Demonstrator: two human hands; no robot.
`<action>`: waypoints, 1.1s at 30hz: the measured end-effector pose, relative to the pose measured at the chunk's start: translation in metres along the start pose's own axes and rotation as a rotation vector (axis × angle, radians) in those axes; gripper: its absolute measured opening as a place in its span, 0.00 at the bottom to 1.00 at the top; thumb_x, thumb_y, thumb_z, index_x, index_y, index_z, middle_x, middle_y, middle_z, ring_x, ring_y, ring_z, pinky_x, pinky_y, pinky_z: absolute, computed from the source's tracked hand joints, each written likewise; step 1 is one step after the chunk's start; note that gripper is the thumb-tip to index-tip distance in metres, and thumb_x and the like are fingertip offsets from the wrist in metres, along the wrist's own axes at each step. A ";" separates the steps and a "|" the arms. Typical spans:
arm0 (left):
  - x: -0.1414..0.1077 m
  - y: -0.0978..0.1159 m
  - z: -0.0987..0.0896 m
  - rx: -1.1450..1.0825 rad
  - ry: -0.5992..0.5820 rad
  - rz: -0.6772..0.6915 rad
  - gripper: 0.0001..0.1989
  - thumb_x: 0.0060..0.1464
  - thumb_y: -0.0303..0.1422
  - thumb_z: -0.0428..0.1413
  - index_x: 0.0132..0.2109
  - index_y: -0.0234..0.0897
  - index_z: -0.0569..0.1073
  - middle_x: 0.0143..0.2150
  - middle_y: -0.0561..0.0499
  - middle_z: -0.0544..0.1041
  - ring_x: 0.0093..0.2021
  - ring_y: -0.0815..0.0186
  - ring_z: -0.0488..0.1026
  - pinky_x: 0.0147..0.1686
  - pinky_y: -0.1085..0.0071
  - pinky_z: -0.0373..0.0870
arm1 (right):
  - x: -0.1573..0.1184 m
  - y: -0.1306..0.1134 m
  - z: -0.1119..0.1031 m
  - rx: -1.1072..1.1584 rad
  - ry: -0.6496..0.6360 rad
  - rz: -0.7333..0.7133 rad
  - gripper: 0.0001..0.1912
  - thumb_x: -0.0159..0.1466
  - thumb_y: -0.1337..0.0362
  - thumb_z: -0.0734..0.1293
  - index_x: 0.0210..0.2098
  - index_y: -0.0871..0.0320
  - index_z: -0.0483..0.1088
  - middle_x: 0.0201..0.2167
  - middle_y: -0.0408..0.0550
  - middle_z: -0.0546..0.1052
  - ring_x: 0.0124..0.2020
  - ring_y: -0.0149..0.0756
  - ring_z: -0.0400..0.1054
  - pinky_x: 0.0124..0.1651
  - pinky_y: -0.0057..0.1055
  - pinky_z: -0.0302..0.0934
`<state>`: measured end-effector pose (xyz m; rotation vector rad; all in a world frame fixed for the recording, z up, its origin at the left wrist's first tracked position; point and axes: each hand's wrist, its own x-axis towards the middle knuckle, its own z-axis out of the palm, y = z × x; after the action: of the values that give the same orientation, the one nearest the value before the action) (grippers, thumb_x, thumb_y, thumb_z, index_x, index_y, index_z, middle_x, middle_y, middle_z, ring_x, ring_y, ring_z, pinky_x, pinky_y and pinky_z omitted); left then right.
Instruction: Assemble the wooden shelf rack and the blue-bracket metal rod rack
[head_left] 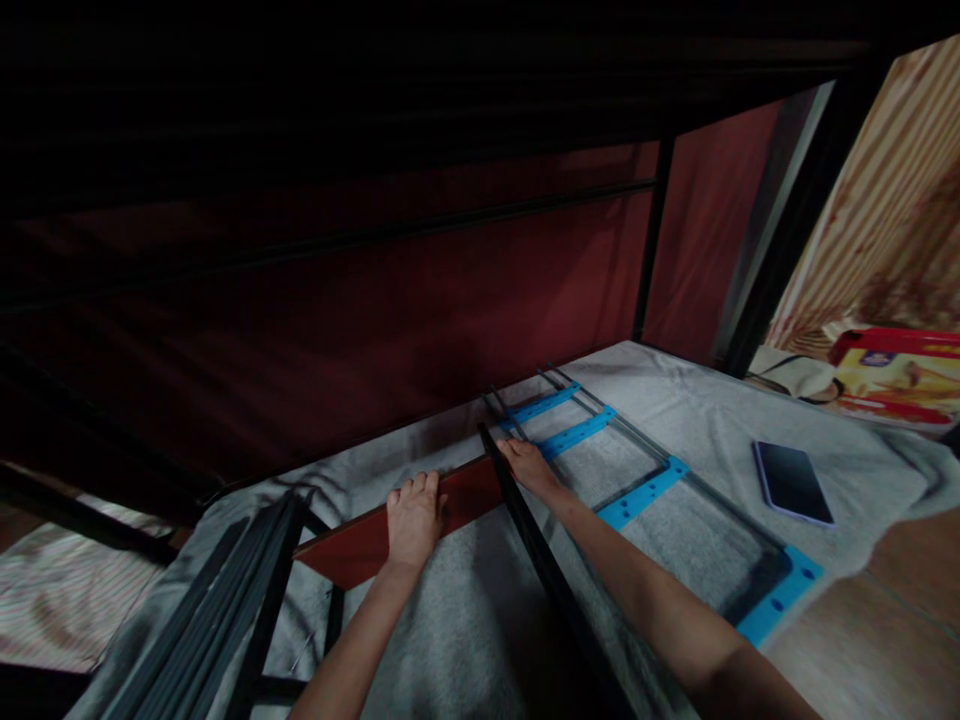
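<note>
Grey blanket (pixel 442 640) lies beneath the reddish-brown board (pixel 341 557), whose long axis slants from the black metal frame (pixel 264 620) on the left up toward the upper end of the black bar (pixel 544 550). The left hand (pixel 415 512) grips the board's upper edge near its middle; the right hand (pixel 529 467) is by that bar end, its hold partly hidden.

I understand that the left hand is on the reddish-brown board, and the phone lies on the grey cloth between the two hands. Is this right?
Not quite: the head view shows the phone to the right of both hands, not between them. It does lie on the grey cloth, and the left hand is on the reddish-brown board.
</note>
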<state>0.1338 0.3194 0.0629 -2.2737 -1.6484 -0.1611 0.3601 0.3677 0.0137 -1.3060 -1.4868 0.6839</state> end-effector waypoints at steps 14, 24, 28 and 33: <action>0.001 0.001 -0.006 -0.014 -0.013 -0.006 0.12 0.62 0.32 0.46 0.49 0.37 0.68 0.46 0.44 0.74 0.47 0.56 0.69 0.44 0.61 0.59 | -0.013 -0.012 -0.007 0.184 0.037 0.074 0.22 0.66 0.46 0.54 0.28 0.54 0.66 0.23 0.42 0.69 0.28 0.34 0.65 0.35 0.30 0.59; 0.002 0.002 -0.008 -0.035 -0.048 -0.019 0.12 0.61 0.31 0.47 0.50 0.37 0.68 0.47 0.43 0.75 0.48 0.55 0.69 0.45 0.60 0.59 | -0.010 -0.002 -0.004 0.118 0.049 0.032 0.17 0.63 0.50 0.58 0.25 0.54 0.61 0.23 0.40 0.67 0.29 0.33 0.63 0.36 0.29 0.60; 0.003 0.002 -0.006 -0.012 -0.032 -0.013 0.12 0.61 0.31 0.47 0.50 0.37 0.68 0.47 0.43 0.74 0.47 0.55 0.69 0.45 0.60 0.59 | -0.007 -0.006 -0.001 -0.014 0.067 0.040 0.21 0.65 0.46 0.53 0.24 0.52 0.60 0.24 0.42 0.69 0.31 0.35 0.64 0.38 0.30 0.59; 0.003 0.002 -0.008 -0.029 -0.054 -0.029 0.13 0.60 0.31 0.48 0.51 0.37 0.67 0.47 0.43 0.74 0.48 0.56 0.69 0.45 0.60 0.59 | -0.009 -0.012 0.001 -0.056 0.042 0.092 0.28 0.66 0.41 0.49 0.20 0.52 0.60 0.21 0.44 0.68 0.30 0.37 0.65 0.37 0.31 0.58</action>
<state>0.1374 0.3189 0.0704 -2.2952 -1.7173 -0.1330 0.3539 0.3560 0.0215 -1.4298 -1.4279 0.6741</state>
